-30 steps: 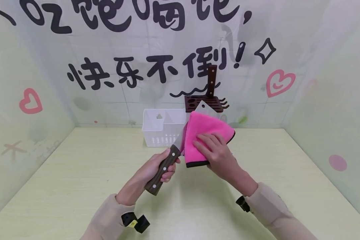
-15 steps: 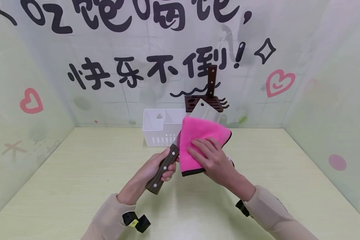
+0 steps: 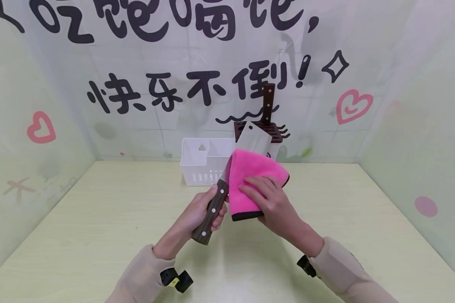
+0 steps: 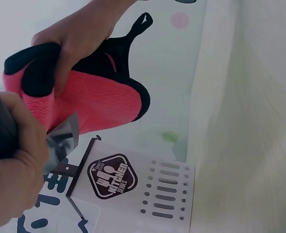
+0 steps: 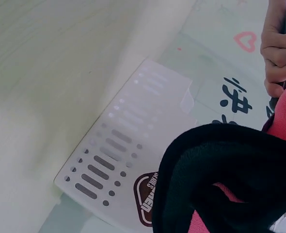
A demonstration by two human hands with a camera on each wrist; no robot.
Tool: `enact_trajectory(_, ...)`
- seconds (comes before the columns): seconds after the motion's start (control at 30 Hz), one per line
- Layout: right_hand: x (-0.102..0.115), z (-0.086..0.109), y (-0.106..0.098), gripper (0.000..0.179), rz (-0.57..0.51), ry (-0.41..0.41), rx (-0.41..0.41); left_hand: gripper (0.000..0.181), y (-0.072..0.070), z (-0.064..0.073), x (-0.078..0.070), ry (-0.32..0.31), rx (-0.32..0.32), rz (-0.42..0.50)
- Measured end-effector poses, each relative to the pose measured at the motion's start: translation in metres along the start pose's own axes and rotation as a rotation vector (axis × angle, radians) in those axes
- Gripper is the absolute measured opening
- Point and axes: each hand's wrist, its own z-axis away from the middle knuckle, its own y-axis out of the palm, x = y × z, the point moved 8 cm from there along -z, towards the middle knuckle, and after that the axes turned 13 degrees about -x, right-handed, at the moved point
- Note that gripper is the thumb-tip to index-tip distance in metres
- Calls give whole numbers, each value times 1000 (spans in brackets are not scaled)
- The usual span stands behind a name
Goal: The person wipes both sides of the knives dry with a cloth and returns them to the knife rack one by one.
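My left hand (image 3: 199,210) grips the dark wooden handle (image 3: 211,212) of a cleaver, its broad blade (image 3: 255,139) tilted up and away from me. A folded pink cloth (image 3: 246,166) with black edging lies over the lower part of the blade. My right hand (image 3: 274,204) holds this cloth against the blade, fingers spread over its near face. From the left wrist view, the cloth (image 4: 102,99) wraps round to the far side, where my right thumb (image 4: 63,75) presses on it. The blade's tip end shows bare above the cloth.
Behind the hands stands a white slotted utensil holder (image 3: 193,170) against the back wall. Its brown slotted top (image 3: 277,134) has side hooks, and a brown riveted handle (image 3: 268,103) rises from it. Pale tabletop (image 3: 98,227) stretches around, walled left and right.
The cloth and my right hand have slid down the blade, baring more of its tip end. My left hand has shifted slightly right, and the cleaver has turned more upright.
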Motion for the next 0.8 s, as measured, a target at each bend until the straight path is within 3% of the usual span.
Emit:
enact_trajectory(0.23, -8, -9, -16, 57, -68, 175, -164, 55, 3, -2, -3, 44, -21, -45)
enact_trajectory(0.4, -2, -17, -22, 37, -88, 158, -217, 51, 8, -3, -7, 78, -20, -41)
enact_trajectory(0.53, 8, -20, -18, 30, -85, 76, -190, 45, 8, -5, -8, 60, -78, 12)
enact_trajectory(0.67, 13, -19, -9, 36, -55, 37, -121, 47, 6, -7, -6, 37, -145, 52)
enact_trajectory(0.8, 17, -18, 0, 47, -4, 9, -31, 52, 2, -9, -4, 42, -217, 32)
